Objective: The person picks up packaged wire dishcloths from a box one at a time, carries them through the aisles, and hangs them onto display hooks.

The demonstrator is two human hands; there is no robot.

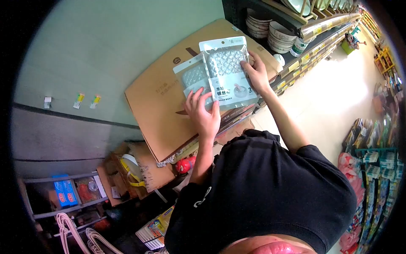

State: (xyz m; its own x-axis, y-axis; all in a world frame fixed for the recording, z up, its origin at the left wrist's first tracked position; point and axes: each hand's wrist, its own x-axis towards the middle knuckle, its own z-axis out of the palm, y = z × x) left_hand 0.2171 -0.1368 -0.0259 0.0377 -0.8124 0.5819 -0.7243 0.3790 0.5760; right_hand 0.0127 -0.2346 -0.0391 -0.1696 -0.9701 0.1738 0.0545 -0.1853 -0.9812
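Observation:
A clear-and-white packet of silver-wire cleaning cloths [230, 63], printed with Chinese text and a "3", is tilted above a large flat cardboard box. My right hand [257, 73] grips its right edge, thumb on the front. Behind it to the left lies a second, similar packet [192, 76], partly covered by the first. My left hand [203, 112] is at the lower left of the two packets, its fingers over the second packet and its thumb by the front packet's lower corner. The cardboard box [156, 106] lies under both packets.
Shelves with stacked bowls [281, 37] and plates stand at the upper right, beside a bright aisle floor [304, 101]. Hanging packaged goods [376, 169] line the right. At lower left are an open carton [148, 169], a blue box [65, 192] and white cord loops [69, 228].

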